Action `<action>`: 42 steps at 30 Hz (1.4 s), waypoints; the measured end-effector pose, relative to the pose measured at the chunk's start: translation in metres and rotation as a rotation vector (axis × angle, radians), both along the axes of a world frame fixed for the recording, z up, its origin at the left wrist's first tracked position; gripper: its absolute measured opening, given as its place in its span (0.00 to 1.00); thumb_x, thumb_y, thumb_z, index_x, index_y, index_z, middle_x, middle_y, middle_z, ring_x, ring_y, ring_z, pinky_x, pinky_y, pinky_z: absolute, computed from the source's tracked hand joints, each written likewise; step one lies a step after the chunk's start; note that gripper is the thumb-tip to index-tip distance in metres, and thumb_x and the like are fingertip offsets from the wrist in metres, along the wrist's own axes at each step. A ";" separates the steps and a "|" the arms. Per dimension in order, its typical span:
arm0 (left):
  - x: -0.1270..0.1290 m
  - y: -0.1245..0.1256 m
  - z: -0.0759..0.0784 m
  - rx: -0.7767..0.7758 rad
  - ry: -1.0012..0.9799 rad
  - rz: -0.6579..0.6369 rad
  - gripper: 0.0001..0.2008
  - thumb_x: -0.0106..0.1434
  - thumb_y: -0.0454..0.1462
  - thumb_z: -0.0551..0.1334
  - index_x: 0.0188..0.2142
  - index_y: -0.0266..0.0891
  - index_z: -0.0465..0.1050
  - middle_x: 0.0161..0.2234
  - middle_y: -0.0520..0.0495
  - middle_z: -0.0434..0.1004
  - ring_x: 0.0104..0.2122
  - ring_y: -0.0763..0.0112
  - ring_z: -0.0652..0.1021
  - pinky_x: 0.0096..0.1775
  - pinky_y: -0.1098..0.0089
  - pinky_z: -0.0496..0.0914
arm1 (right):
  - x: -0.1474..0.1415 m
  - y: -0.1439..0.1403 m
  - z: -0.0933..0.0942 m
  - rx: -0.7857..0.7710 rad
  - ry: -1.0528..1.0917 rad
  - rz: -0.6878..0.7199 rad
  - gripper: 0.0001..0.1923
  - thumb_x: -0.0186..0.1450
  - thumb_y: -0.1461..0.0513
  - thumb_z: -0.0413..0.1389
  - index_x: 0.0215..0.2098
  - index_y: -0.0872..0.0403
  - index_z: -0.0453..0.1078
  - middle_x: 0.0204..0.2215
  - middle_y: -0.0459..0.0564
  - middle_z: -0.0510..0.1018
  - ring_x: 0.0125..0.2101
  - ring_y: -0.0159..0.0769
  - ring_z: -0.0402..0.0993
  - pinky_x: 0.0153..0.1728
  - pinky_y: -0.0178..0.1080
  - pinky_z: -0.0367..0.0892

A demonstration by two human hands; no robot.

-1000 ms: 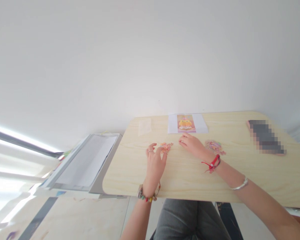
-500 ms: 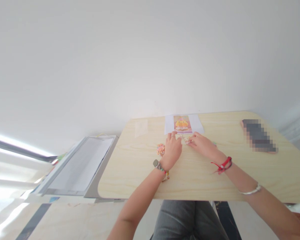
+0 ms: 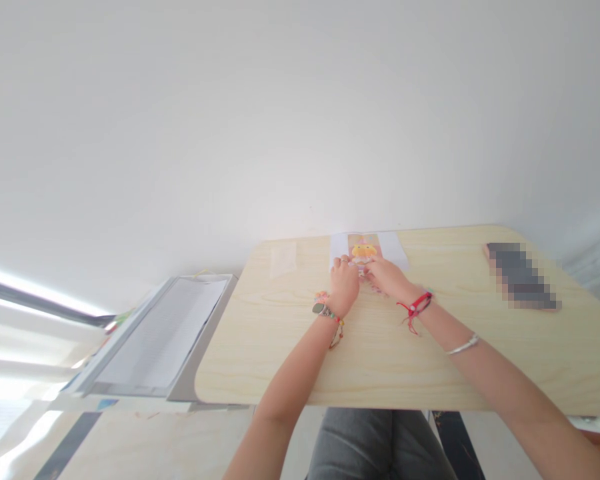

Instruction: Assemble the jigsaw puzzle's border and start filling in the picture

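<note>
Both hands are closing in together at the near edge of the picture card point(image 3: 364, 248): left hand point(image 3: 343, 285) curled, fingertips touching the card's lower border; right hand point(image 3: 386, 277) alongside, fingers pinched low over something small and pale, though what sits between them is too small to make out. Half a second back the hands were working nearer the table's middle; they are now reaching further toward the wall, meeting over the card. A small cluster of colourful pieces point(image 3: 321, 295) is lying just beside the left wrist, mostly hidden. The pale wooden table point(image 3: 430, 360) is carrying a blurred-out flat object point(image 3: 523, 275) well apart to the right.
</note>
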State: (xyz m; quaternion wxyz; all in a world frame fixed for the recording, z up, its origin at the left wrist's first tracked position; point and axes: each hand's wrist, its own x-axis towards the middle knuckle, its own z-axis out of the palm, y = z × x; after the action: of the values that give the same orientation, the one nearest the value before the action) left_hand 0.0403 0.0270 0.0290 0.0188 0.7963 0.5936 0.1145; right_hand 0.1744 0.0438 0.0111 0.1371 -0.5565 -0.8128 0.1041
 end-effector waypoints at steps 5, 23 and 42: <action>-0.007 0.002 -0.005 -0.010 -0.002 -0.065 0.09 0.61 0.30 0.54 0.35 0.36 0.74 0.47 0.38 0.66 0.48 0.57 0.65 0.43 0.62 0.65 | 0.000 0.003 -0.002 -0.013 -0.005 0.025 0.08 0.61 0.67 0.50 0.29 0.55 0.71 0.35 0.52 0.71 0.28 0.33 0.69 0.28 0.34 0.62; -0.021 -0.038 -0.009 0.015 -0.002 -0.013 0.07 0.61 0.35 0.59 0.37 0.33 0.72 0.45 0.37 0.65 0.48 0.57 0.65 0.44 0.61 0.65 | 0.006 -0.040 0.005 0.082 -0.048 0.208 0.07 0.60 0.69 0.51 0.27 0.56 0.69 0.31 0.50 0.68 0.28 0.32 0.65 0.30 0.35 0.59; -0.032 -0.059 0.002 0.267 -0.141 -0.153 0.04 0.60 0.30 0.58 0.30 0.34 0.71 0.43 0.38 0.64 0.45 0.58 0.66 0.44 0.57 0.67 | 0.008 -0.066 0.024 0.175 0.047 0.216 0.07 0.64 0.67 0.47 0.30 0.55 0.66 0.36 0.50 0.66 0.31 0.33 0.68 0.33 0.37 0.64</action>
State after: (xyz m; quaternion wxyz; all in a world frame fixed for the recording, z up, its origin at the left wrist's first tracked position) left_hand 0.0088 -0.0317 0.0309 -0.0370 0.8246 0.5080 0.2463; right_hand 0.1826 -0.0226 0.0353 0.1921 -0.4491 -0.8705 0.0599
